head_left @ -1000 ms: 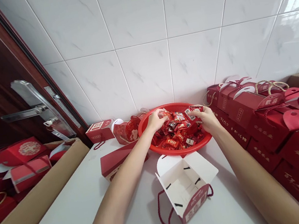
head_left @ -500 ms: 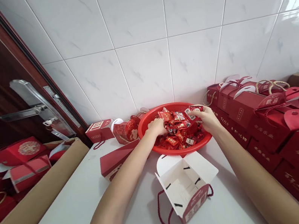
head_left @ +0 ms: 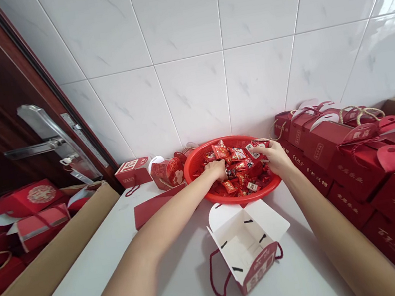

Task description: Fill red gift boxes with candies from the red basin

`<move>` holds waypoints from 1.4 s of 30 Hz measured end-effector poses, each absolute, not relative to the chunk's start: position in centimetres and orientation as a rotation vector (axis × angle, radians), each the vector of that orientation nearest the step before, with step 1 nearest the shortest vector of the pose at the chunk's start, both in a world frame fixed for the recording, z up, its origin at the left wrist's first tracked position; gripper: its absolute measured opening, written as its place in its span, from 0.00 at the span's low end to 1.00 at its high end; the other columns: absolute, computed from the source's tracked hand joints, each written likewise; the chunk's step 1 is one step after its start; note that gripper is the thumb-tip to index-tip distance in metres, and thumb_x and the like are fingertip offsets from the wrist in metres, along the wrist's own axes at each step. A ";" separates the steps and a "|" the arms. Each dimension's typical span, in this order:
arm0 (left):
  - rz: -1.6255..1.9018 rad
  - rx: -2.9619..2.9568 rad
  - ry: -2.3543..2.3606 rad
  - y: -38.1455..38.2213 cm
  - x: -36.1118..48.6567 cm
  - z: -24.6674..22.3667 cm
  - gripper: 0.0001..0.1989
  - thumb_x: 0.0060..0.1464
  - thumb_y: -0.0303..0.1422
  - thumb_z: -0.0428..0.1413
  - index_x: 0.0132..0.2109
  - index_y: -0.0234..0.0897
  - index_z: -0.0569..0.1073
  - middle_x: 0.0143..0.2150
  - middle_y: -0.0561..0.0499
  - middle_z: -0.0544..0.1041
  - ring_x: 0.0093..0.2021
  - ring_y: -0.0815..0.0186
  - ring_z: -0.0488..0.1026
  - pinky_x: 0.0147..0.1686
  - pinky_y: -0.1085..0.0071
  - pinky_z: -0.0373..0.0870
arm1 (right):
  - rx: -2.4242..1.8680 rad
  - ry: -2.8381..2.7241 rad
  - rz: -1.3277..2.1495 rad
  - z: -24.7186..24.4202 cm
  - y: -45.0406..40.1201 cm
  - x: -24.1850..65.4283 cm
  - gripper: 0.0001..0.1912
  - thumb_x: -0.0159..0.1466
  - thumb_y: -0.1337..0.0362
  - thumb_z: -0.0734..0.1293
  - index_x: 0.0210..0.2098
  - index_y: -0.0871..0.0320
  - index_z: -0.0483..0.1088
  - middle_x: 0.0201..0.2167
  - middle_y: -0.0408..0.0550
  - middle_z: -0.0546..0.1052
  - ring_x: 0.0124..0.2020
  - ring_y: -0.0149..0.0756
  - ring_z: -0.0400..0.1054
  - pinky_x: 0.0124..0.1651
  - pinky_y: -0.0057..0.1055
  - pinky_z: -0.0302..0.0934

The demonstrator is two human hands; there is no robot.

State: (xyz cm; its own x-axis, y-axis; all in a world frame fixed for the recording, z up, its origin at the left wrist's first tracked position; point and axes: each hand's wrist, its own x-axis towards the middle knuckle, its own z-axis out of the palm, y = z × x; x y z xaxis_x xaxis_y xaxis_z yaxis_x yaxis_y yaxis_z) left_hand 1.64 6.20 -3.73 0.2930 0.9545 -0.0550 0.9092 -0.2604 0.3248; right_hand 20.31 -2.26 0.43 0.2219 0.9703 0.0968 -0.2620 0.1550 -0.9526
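A round red plastic basket (head_left: 191,161) stands against the tiled wall, heaped with red-wrapped candies (head_left: 240,166). My left hand (head_left: 216,171) reaches into its left half, fingers bent down among the wrappers; what they hold, if anything, is hidden. Over the right rim, my right hand (head_left: 273,153) pinches red candy packets (head_left: 254,150), one with a white panel and dark lettering. In front of the basket sits an open gift box (head_left: 258,271), white inside, its flaps spread and dark red cord handles hanging at both sides. I see no candy inside it.
Stacked red gift boxes (head_left: 333,145) line the right side. Smaller red boxes (head_left: 133,173) and a dark red box (head_left: 154,206) lie left of the basket. A cardboard carton (head_left: 81,223) holding more boxes stands at far left, beside a door handle (head_left: 31,149).
My left hand has moved slightly right and deeper among the candies. My right hand stays at the rim with its packets. The view has shifted slightly.
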 end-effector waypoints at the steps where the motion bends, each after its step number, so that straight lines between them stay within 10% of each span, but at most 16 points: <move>1: 0.222 2.256 1.709 6.1 1.6 -3.6 0.33 0.32 0.33 0.70 0.50 0.42 0.75 0.52 0.37 0.79 0.54 0.44 0.75 0.51 0.58 0.69 | -1.003 -0.913 1.087 0.4 -2.3 20.3 0.19 0.35 0.64 0.79 0.28 0.56 0.74 0.23 0.42 0.78 0.25 0.35 0.71 0.25 0.28 0.63; 19: 0.685 2.035 1.358 5.3 1.0 -0.8 0.17 0.38 0.24 0.54 0.37 0.36 0.82 0.21 0.55 0.74 0.24 0.65 0.70 0.27 0.71 0.66 | -1.009 -0.926 1.075 0.4 -2.2 20.4 0.19 0.35 0.63 0.79 0.27 0.56 0.75 0.24 0.42 0.79 0.25 0.34 0.71 0.25 0.27 0.62; 29: 1.120 1.794 0.906 4.6 0.9 0.4 0.12 0.43 0.41 0.60 0.29 0.36 0.78 0.28 0.52 0.77 0.31 0.66 0.70 0.36 0.69 0.67 | -0.979 -0.937 1.085 0.2 -2.1 20.4 0.17 0.38 0.63 0.78 0.27 0.56 0.75 0.24 0.41 0.78 0.25 0.34 0.71 0.25 0.27 0.63; 42: 1.068 1.744 0.838 5.0 0.4 0.2 0.21 0.43 0.32 0.62 0.48 0.36 0.79 0.45 0.48 0.81 0.40 0.63 0.76 0.43 0.68 0.71 | -1.017 -0.936 1.075 0.6 -2.4 20.2 0.17 0.37 0.63 0.77 0.27 0.56 0.73 0.23 0.42 0.78 0.24 0.36 0.71 0.26 0.30 0.64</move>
